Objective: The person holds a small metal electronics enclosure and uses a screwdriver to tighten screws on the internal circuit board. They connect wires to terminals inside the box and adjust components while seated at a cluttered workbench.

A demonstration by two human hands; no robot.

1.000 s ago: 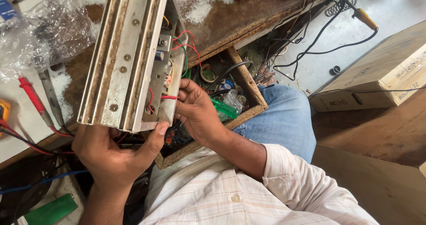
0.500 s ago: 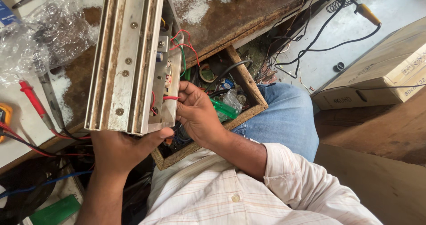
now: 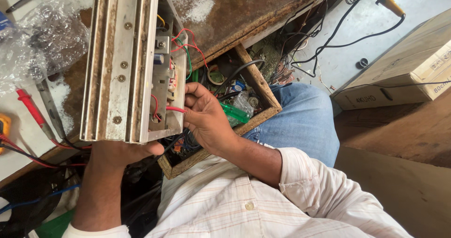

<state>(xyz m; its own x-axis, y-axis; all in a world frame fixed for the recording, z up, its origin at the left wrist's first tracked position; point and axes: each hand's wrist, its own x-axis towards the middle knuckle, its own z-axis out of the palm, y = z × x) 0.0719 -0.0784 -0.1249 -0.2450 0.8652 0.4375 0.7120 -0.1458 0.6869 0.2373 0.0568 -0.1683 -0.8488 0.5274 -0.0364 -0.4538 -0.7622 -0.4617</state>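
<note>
The ribbed metal housing [image 3: 120, 62] stands tilted over the edge of the rusty workbench [image 3: 244, 17], its open side with circuit board and wires facing right; your left hand [image 3: 120, 153] is clenched around its lower end from beneath; your right hand [image 3: 206, 118] presses against the open side, fingertips pinching a red wire [image 3: 174, 109]; just below sits an open wooden drawer [image 3: 260, 90] of clutter, above your blue-jeaned knee [image 3: 305, 120]; a red probe [image 3: 30, 109] lies far left.
</note>
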